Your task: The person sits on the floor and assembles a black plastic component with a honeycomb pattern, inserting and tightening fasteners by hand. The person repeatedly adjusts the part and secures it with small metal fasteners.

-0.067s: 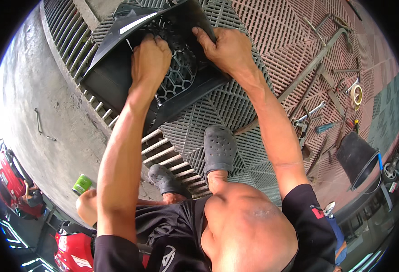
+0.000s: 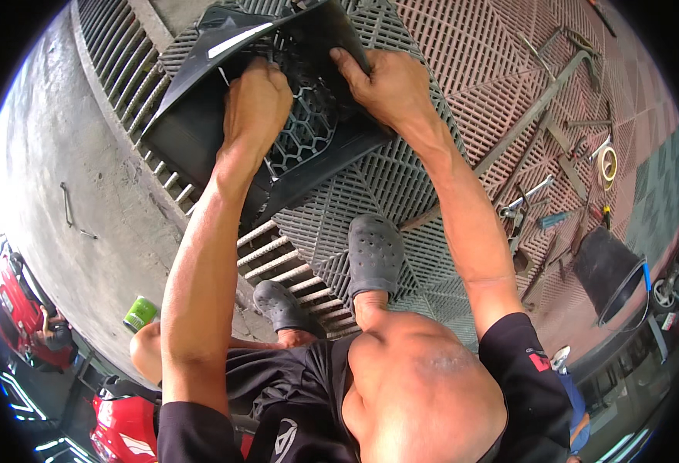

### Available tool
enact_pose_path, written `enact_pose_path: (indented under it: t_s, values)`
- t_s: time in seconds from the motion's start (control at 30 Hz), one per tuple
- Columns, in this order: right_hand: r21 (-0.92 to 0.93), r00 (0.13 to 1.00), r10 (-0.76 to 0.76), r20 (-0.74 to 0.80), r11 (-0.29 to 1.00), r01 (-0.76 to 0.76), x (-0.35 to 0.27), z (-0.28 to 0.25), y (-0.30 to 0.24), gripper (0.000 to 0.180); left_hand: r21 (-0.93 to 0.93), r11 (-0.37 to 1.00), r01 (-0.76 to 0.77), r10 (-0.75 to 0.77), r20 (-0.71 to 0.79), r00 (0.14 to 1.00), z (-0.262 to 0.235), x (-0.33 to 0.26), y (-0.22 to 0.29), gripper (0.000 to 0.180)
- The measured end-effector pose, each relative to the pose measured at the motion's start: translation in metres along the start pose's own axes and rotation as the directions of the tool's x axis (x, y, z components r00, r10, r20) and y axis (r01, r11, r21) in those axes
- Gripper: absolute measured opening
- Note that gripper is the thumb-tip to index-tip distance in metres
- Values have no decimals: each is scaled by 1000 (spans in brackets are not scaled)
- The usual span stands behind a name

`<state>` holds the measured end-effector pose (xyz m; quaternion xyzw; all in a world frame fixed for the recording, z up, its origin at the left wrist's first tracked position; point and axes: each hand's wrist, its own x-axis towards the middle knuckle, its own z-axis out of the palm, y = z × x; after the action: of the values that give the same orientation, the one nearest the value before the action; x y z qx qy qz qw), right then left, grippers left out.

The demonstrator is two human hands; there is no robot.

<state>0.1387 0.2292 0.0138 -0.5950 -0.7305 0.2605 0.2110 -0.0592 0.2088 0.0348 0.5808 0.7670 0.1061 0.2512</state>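
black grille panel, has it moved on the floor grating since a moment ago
No. The black grille panel sits at the same place against the floor grating, with both hands gripping it as before.

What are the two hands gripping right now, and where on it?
Both hold the black car grille panel. The left hand clutches its honeycomb mesh near the middle; the right hand presses and grips the panel's right edge.

Bare-armed person in a black shirt and dark clogs

The left hand (image 2: 256, 104) and right hand (image 2: 392, 86) are bare, with no gloves, rings or watch showing, and both forearms are uncovered. A black short-sleeved shirt (image 2: 301, 401) covers the shoulders, with a small red mark on the right sleeve (image 2: 528, 363) and a pale emblem low on the front. Each foot wears a dark grey perforated clog (image 2: 373, 258).
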Motion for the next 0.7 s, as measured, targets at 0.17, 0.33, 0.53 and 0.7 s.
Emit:
enact_pose_path:
  t_s: [0.17, 0.33, 0.53, 0.7]
  values:
    - [34, 999, 26, 22, 999, -27, 1, -1, -6, 55, 249, 966, -72, 63, 42, 997, -2, 17, -5, 32]
    - [-9, 1000, -5, 4, 1000, 5, 3, 2, -1, 56, 196, 970, -143, 160, -75, 984, 2, 39, -10, 36]
    - [29, 1000, 18, 1, 999, -18, 6, 0, 0, 56, -11, 998, 65, -66, -142, 988, 15, 51, -5, 43]
    - [14, 1000, 1, -8, 1000, -1, 6, 3, 0, 55, -99, 994, 43, -70, -278, 958, 26, 60, -13, 47]
